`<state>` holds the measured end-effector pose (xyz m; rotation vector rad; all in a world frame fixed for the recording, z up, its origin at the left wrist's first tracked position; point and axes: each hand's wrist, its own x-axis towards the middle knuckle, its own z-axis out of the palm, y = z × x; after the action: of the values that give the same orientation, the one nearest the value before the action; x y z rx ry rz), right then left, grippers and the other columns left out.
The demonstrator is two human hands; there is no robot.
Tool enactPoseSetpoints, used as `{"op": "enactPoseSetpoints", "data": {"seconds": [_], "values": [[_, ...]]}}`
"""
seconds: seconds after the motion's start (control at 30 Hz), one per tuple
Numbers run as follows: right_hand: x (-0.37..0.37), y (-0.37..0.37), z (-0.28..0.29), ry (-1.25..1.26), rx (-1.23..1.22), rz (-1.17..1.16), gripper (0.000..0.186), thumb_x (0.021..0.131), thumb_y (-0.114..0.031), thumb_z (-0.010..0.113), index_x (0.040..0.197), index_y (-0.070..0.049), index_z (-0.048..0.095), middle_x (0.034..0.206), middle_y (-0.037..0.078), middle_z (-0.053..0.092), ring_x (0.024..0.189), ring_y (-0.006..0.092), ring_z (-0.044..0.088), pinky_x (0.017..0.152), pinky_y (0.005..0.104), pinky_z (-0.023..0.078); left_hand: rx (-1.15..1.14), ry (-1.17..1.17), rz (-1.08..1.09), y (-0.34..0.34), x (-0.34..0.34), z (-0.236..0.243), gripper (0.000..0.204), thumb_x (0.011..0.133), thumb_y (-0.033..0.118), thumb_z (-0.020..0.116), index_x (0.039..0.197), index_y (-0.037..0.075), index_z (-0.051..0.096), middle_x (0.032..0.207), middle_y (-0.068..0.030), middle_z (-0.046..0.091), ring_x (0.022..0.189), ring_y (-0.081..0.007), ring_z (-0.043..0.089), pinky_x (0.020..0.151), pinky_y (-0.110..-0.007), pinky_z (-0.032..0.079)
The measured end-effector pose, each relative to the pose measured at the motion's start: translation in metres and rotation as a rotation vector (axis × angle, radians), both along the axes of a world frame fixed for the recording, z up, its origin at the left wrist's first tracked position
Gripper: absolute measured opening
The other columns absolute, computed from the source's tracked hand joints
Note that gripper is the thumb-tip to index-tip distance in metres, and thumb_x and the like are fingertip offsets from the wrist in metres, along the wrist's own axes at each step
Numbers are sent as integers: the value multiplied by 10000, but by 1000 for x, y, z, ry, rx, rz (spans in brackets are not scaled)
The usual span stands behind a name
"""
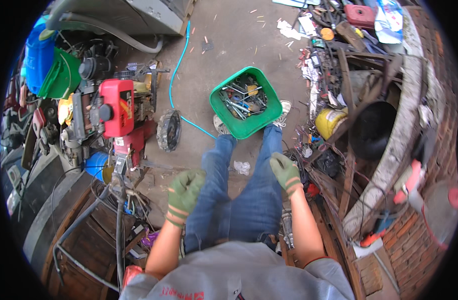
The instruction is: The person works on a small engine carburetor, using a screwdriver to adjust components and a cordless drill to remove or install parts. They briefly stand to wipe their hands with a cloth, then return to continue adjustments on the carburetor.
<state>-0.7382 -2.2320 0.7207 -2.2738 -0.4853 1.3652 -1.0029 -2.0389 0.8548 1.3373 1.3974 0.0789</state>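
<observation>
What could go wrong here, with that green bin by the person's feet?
The green bin stands between the left shoe and right shoe, so a careless step might tip it and spill its metal pieces.
The thin blue hose or cable runs toward the left shoe and could trip someone.
Those pieces lie jumbled, so the gloved left hand or right hand might get pinched reaching in.

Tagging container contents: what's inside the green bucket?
The green bucket holds a jumble of long metal pieces, with a yellowish piece among them. The bottom, and anything beneath the top layer, is covered.
</observation>
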Motion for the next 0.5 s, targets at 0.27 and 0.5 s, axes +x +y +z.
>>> {"op": "enactPoseSetpoints", "data": {"seconds": [0.27, 0.5], "values": [[-41, 139, -302, 143, -296, 439, 624, 883, -327, 635, 1451, -92, 527, 1283, 234, 669, 1201, 398, 637, 1029, 466, 491, 45, 243, -58, -77, -5, -107, 187, 967, 201, 694, 960, 17, 725, 880, -100, 735, 733, -168, 654, 656, -329, 518], [-108, 205, -489, -87, 83, 350, 556, 912, -205, 592, 1446, -72, 513, 1321, 274, 620, 1225, 437, 598, 1034, 482, 487, -302, 332, 453, -145, -23, -163, 158, 944, 117, 702, 1042, -1, 740, 951, -90, 747, 821, -154, 675, 750, -309, 542]]}}
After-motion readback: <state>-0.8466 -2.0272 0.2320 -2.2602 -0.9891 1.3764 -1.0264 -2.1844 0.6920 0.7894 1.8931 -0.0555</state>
